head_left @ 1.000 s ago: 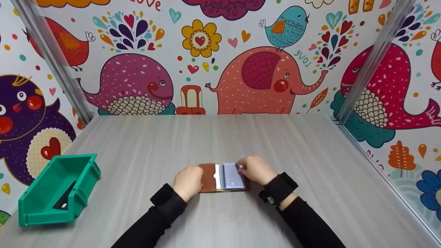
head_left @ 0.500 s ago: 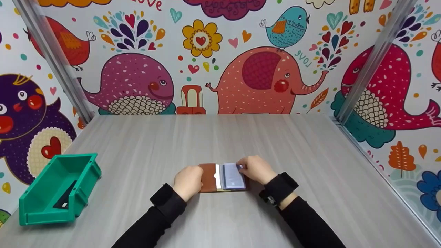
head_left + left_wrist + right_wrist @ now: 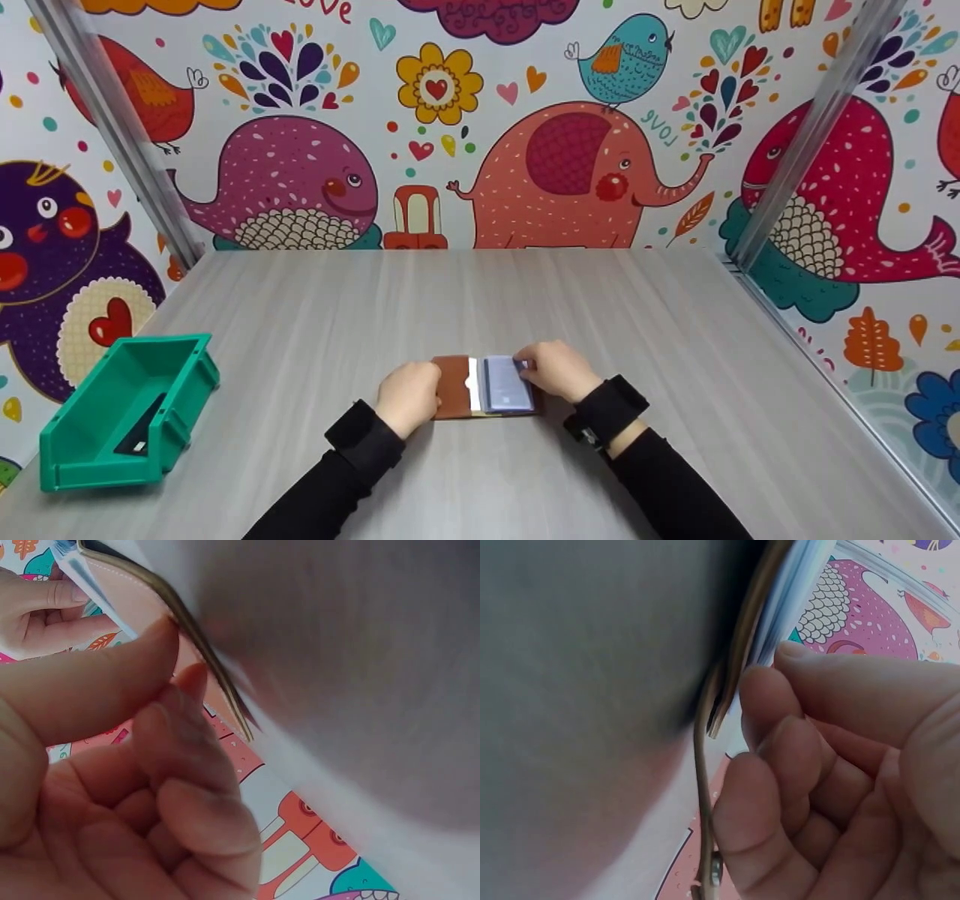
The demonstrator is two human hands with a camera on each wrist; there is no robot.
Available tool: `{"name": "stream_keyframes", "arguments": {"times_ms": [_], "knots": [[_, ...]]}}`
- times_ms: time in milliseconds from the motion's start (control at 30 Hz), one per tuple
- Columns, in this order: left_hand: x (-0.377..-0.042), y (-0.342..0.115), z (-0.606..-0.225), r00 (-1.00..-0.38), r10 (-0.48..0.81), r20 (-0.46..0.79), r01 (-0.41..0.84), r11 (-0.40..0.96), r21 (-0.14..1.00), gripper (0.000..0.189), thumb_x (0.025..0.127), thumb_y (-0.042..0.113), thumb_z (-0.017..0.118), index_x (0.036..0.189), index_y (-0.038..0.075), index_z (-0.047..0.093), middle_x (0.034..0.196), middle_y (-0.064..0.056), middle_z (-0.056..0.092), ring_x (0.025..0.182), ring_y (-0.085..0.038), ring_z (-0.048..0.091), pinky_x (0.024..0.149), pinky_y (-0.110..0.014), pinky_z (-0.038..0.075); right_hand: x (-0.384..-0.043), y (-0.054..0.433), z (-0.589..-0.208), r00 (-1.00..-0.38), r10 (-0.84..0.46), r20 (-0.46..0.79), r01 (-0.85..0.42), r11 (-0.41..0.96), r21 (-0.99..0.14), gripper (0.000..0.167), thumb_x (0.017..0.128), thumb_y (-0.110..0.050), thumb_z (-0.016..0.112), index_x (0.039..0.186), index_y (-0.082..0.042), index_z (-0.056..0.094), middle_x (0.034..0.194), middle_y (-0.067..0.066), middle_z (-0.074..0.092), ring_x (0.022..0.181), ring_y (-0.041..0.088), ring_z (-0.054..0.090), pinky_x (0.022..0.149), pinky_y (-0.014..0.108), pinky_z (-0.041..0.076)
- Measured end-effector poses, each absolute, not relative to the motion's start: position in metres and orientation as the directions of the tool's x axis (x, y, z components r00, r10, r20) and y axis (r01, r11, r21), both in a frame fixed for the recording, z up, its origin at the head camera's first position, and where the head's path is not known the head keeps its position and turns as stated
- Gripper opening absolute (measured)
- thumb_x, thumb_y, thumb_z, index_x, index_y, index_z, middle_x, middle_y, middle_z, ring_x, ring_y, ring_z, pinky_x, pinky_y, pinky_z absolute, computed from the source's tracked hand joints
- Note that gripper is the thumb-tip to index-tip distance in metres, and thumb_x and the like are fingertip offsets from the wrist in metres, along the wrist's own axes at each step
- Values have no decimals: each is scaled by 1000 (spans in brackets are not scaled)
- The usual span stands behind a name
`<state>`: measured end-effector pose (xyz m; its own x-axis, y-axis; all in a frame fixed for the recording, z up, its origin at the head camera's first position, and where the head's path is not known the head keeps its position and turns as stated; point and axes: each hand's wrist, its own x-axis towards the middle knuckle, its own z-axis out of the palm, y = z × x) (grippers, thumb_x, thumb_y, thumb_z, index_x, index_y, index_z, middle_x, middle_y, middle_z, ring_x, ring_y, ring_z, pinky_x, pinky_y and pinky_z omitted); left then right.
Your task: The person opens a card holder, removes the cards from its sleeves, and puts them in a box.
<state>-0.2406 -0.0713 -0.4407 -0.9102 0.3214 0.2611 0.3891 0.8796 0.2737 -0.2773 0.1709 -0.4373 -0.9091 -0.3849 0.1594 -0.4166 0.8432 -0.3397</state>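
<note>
Bin (image 3: 101, 478) stands well apart, left hand (image 3: 407, 396) holding wallet (image 3: 452, 386) edge.

Free to pass over the surface (image 3: 465, 300) across the middle of the frame, as far back as the patterned wall (image 3: 450, 150), and down the right side. Blocked at lower left by the green bin (image 3: 105, 478), at lower centre by the brown wallet (image 3: 454, 386) and both hands (image 3: 409, 397).

Left sleeve (image 3: 304, 495): black, long, at seven o'clock on my feed
Right sleeve (image 3: 675, 487): black, five o'clock
Left wristband (image 3: 366, 444): broad, black
Right wristband (image 3: 611, 409): also black; I spot a silvery fitting (image 3: 590, 436) at its seven o'clock
Left hand (image 3: 409, 397) and right hand (image 3: 562, 371): bare
</note>
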Motion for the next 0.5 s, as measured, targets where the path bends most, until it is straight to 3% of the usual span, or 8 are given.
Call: {"name": "stream_keyframes", "arguments": {"times_ms": [500], "knots": [[-241, -72, -442, -910, 329, 253, 393, 879, 271, 21, 72, -1, 80, 70, 5, 60, 68, -8, 61, 66, -29, 63, 59, -43, 52, -272, 172, -439, -892, -410, 190, -452, 819, -355, 24, 82, -2, 75, 106, 0, 74, 94, 14, 72, 85, 31, 68, 77, 46, 53]]}}
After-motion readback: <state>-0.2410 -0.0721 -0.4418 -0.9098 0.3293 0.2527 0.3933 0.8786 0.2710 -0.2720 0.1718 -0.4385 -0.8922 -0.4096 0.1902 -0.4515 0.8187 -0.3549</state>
